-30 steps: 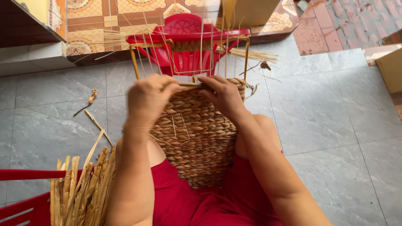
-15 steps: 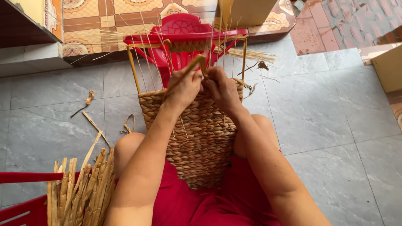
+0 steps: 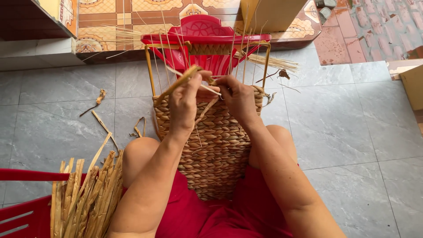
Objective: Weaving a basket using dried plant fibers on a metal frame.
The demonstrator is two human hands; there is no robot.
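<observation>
Right, both hands are up at the rim of the woven basket (image 3: pixel 216 145), which sits between my knees, its base against my red skirt (image 3: pixel 207 216) and its open top tipped away from me. My left hand (image 3: pixel 185 103) has its grip closed on a flat straw strand (image 3: pixel 176 83), which runs up and leftwards from my fingers, pinched between thumb and forefinger. My right hand (image 3: pixel 240 99) is closed too, fingers curled tight at the rim on a thin pale strip (I can't tell just where that strip ends behind my knuckles). The two hands are almost touching above the basket's edge.

Thin upright stakes (image 3: pixel 238 57) rise from the rim, bound into a yellowish frame (image 3: pixel 207 46) at the top. Just past the basket stands a red plastic chair (image 3: pixel 205 33). Down at my left, a bundle of dried straw (image 3: pixel 86 194) leans on a red stool (image 3: pixel 22 211). Loose scraps of straw (image 3: pixel 99 97) lie scattered on the grey tiled floor (image 3: pixel 343 132), well apart from the basket.
</observation>
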